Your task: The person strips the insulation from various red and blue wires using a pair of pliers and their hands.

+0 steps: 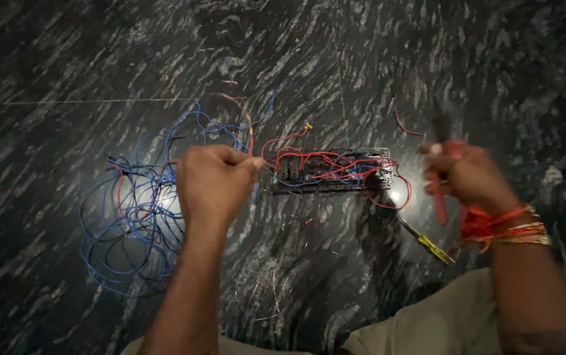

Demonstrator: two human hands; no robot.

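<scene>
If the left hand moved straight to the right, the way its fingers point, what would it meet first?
Probably the long black switch board strung with red wires, just right of the left hand; height above the floor is unclear.

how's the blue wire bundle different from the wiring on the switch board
The blue wire bundle lies loose in wide, tangled loops on the dark stone floor; the wiring on the switch board is short and packed tight. The bundle is mostly blue with a few red strands; the board's wiring is mostly red. The left hand is closed beside the bundle, pinching a wire; the board lies untouched. Both are thin insulated wires.
</scene>
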